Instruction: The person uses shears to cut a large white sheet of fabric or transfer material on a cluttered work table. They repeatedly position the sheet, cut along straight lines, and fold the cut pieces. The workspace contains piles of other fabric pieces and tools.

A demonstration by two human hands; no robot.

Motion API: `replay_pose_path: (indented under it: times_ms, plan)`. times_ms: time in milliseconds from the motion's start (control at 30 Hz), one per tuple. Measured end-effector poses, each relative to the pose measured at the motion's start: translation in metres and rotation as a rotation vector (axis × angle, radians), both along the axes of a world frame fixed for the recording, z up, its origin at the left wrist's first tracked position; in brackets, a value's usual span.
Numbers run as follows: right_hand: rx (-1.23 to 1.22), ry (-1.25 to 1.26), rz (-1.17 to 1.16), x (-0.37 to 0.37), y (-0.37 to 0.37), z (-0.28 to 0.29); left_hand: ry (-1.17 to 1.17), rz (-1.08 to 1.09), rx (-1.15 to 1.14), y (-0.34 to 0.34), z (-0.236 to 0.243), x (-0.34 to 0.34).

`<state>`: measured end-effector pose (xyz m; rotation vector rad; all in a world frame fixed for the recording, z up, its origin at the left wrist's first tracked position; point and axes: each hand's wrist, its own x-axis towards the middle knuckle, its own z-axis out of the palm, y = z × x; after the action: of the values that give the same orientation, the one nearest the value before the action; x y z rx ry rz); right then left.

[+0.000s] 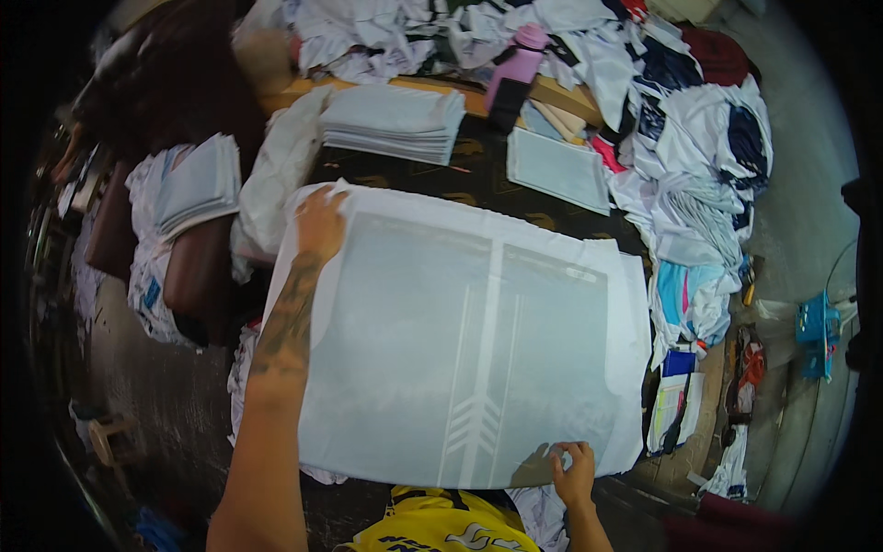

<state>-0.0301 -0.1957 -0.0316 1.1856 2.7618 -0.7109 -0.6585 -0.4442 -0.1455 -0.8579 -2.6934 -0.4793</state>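
Carrying most of the items: dark patterned worktop (432,189), gold motifs visible in its far strip. Heaped garments (690,212), mainly white with some navy, line its far and right sides. White cloth (629,359) is spread over the near middle; its margin shows at left, far and right. Grey panel (395,350) lies flat within that margin, white stripes and chevrons running far to near, just right of its centre; whether separate from the cloth or part of it, cannot tell. Brown seat (197,271) at left. Folded grey stack (391,120) beyond the panel, left of centre; flat grey piece (556,170) far right of it. Papers (676,405) beside the cloth at right. Pink bottle (520,74) at the far side, between stack and garments. Left hand (319,225) rests on the cloth's far left corner; grip: fingers bent, pinch or mere press cannot be told. Right hand (575,471) at the panel's near right edge, fingers curled, shadow on the panel; grip: contact and closure unclear.
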Motion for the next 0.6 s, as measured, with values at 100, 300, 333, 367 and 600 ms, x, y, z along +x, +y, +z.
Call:
replay_pose_path:
  times_ms: [100,300,333,367,600]
  plan:
    - [-0.029,-0.021,-0.134,0.03,-0.01,0.004,-0.115,0.073,0.087,-0.037,-0.008,0.049]
    - [-0.022,0.012,-0.206,0.077,-0.021,0.003,-0.055,0.257,-0.343,-0.072,0.002,0.071]
    - [-0.013,0.049,-0.227,0.081,-0.019,0.003,-0.065,0.274,-0.374,-0.064,0.01,0.068]
    - [0.007,0.014,-0.208,0.085,-0.012,0.003,0.004,0.29,-0.392,-0.051,0.017,0.069]
    - [0.305,0.224,-0.437,0.126,0.14,0.004,-0.188,-0.442,0.051,0.173,0.026,0.203]
